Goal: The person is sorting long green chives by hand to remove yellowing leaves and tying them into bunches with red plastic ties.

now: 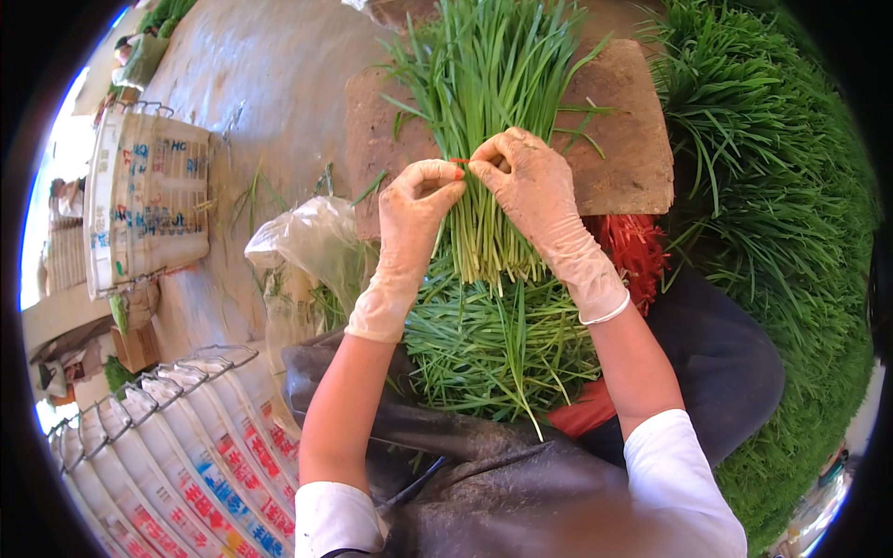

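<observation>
A bunch of long green leafy stalks, like garlic chives (488, 91), lies across a worn brown board (621, 153), its pale cut ends towards me. Both my hands wear thin pale gloves. My left hand (418, 202) is at the bunch's left side, thumb and forefinger pinched on one end of a thin red tie (459, 162). On top of the bunch, my right hand (520, 171) pinches the tie's other end between thumb and forefinger. The red strand runs across the stalks between them; whether it passes underneath is hidden.
Loose green leaves (488, 342) are heaped below the board. Red strips (631, 251) hang by its right corner. A large mass of greens (781, 174) fills the right side. Nested white plastic baskets (202, 467) stand lower left, another basket stack (150, 202) upper left, a clear plastic bag (314, 237) nearer. People sit far left.
</observation>
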Motion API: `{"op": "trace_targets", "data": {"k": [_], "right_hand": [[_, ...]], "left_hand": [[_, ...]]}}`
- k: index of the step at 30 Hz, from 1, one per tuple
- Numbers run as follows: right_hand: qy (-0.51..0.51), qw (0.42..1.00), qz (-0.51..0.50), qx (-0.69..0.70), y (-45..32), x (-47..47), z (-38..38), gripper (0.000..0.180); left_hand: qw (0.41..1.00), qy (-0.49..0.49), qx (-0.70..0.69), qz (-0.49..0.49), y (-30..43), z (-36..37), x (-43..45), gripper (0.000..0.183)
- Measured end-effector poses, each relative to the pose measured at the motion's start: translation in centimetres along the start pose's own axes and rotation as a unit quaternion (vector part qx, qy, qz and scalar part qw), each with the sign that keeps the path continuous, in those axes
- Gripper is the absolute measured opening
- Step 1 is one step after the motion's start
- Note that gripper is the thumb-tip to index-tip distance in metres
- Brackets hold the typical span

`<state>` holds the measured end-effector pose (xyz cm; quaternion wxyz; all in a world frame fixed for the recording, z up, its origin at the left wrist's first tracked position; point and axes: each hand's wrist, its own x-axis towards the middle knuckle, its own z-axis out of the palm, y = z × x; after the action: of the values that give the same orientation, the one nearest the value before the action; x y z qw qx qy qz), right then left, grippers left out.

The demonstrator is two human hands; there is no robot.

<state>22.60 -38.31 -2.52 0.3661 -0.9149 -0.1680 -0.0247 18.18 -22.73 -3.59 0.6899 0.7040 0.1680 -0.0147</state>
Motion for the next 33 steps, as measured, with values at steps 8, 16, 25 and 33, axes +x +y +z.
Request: {"op": "trace_targets", "data": {"k": [8,16,25,33], "right_hand": [[0.015,0.999,0.004,0.05,0.2,0.0,0.2,0.018],[0.051,0.996,-0.077,0.013,0.4,-0.1,1.2,0.014],[0.055,0.995,-0.07,-0.043,-0.8,0.4,1.6,0.014],[-0.012,1.0,-0.015,-0.023,-0.6,0.1,1.0,0.011]], "left_hand": [[0.99,-0.026,-0.135,-0.011,-3.1,0.2,2.1,0.008],[0.981,-0.021,-0.186,-0.045,-2.0,0.0,2.2,0.02],[0.991,-0.052,-0.125,0.012,-1.2,-0.6,1.6,0.026],[0.998,-0.03,-0.039,-0.042,-1.3,-1.1,1.2,0.016]]}}
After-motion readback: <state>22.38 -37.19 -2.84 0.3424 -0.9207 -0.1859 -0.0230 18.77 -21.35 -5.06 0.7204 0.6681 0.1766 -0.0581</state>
